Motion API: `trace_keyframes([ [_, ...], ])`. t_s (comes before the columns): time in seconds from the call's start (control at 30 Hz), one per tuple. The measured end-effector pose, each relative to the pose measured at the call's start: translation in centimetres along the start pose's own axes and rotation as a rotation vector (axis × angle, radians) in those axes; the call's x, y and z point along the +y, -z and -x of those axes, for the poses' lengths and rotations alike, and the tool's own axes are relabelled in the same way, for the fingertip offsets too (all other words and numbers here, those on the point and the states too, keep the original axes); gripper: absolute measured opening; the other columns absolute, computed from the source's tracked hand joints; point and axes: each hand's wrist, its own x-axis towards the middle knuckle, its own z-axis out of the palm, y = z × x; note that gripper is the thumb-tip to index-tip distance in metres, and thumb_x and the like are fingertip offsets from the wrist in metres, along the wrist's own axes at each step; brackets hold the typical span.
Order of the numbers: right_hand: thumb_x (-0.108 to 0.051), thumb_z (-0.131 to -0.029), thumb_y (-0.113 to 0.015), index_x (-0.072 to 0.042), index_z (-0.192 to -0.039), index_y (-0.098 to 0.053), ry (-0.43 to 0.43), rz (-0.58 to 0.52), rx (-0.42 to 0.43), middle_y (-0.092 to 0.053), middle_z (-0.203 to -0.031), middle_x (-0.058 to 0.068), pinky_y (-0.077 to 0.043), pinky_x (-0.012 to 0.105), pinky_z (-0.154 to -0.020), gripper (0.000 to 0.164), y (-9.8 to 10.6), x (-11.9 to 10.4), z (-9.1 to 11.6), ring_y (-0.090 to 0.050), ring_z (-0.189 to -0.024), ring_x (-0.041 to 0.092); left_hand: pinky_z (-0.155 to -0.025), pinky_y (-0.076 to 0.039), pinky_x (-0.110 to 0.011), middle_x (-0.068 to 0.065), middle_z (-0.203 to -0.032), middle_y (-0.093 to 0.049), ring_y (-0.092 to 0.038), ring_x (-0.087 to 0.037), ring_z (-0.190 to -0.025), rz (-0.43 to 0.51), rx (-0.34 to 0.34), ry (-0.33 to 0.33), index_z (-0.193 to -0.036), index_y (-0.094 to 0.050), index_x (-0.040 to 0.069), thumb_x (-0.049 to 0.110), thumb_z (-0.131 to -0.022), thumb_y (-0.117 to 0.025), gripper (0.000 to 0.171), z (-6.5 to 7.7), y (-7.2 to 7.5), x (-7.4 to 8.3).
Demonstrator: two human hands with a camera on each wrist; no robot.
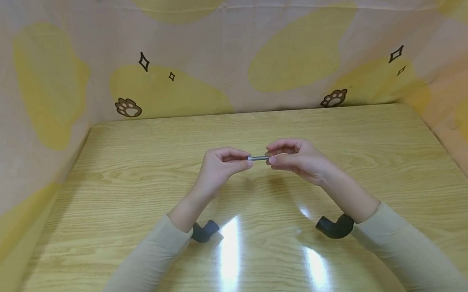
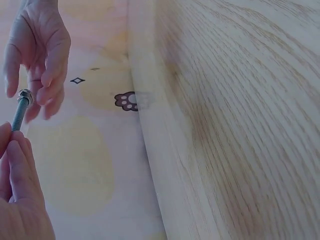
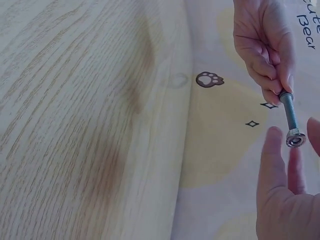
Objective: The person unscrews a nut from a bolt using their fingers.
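There are one bolt (image 3: pixel 289 113), one nut (image 3: pixel 295 134), one table (image 1: pixel 142 149), two sleeves (image 1: pixel 144 265), two black curved pieces (image 1: pixel 335 228).

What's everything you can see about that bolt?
The bolt is slim, with a threaded, bluish-grey shaft that looks like metal. A shiny nut sits on one end. It is held above the table, roughly level in the head view. The left hand pinches its other end; the right hand is around the nut, perhaps touching.
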Motion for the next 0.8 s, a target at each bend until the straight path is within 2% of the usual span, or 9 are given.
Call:
trace_keyframes([
  [0.13,0.001,-0.092,-0.053,-0.008,-0.089,-0.067,-0.043,-0.026,0.005,-0.067,-0.081,0.007,-0.055,0.026,-0.071,0.017,-0.16,-0.15,-0.1,-0.068,-0.073,0.016,-0.081,-0.053,-0.033,-0.012,-0.093,-0.069,-0.066,-0.019,-0.083,0.003,-0.004,-0.001,-0.097,-0.066,-0.01,-0.002,-0.077,-0.072,0.023,-0.1,-0.01,-0.01],
  [0.23,0.0,-0.093,-0.052,-0.004,-0.085,-0.068,-0.058,-0.053,0.013,-0.068,-0.074,0.009,-0.055,0.023,-0.065,0.019,-0.24,-0.19,-0.17,-0.068,-0.066,0.014,-0.081,-0.053,-0.033,-0.012,-0.093,-0.069,-0.066,-0.019,-0.083,0.006,-0.01,-0.01,-0.097,-0.066,-0.01,-0.002,-0.077,-0.072,0.022,-0.15,-0.03,-0.04],
  [0.4,0.01,-0.089,-0.051,-0.007,-0.086,-0.068,-0.029,-0.04,0.015,-0.067,-0.08,0.007,-0.055,0.024,-0.07,0.024,-0.2,-0.14,-0.13,-0.068,-0.073,0.015,-0.081,-0.053,-0.033,-0.012,-0.091,-0.069,-0.066,-0.018,-0.082,0.01,-0.013,-0.018,-0.098,-0.064,-0.014,-0.004,-0.077,-0.071,0.024,-0.15,0.02,-0.18],
  [0.5,0.009,-0.09,-0.052,-0.009,-0.09,-0.067,-0.019,-0.03,0.011,-0.067,-0.084,0.006,-0.055,0.026,-0.074,0.024,-0.08,-0.07,-0.08,-0.068,-0.076,0.016,-0.081,-0.053,-0.033,-0.012,-0.092,-0.069,-0.066,-0.018,-0.082,0.003,-0.011,-0.018,-0.098,-0.064,-0.014,-0.004,-0.077,-0.071,0.024,-0.15,0.03,-0.23],
  [0.67,0.003,-0.093,-0.051,-0.005,-0.088,-0.068,-0.045,-0.071,0.011,-0.068,-0.081,0.009,-0.055,0.024,-0.07,0.02,-0.05,-0.06,-0.06,-0.068,-0.073,0.015,-0.081,-0.053,-0.034,-0.012,-0.092,-0.069,-0.067,-0.019,-0.083,0.0,-0.01,-0.016,-0.097,-0.066,-0.01,-0.002,-0.077,-0.072,0.022,-0.16,-0.04,-0.26],
  [0.8,0.007,-0.092,-0.05,-0.004,-0.085,-0.07,-0.05,-0.077,0.005,-0.069,-0.078,0.009,-0.055,0.022,-0.067,0.024,-0.06,-0.11,-0.03,-0.068,-0.07,0.014,-0.082,-0.052,-0.034,-0.013,-0.092,-0.069,-0.067,-0.02,-0.084,-0.008,-0.014,-0.019,-0.096,-0.066,-0.009,-0.001,-0.078,-0.072,0.021,-0.14,-0.04,-0.35],
])
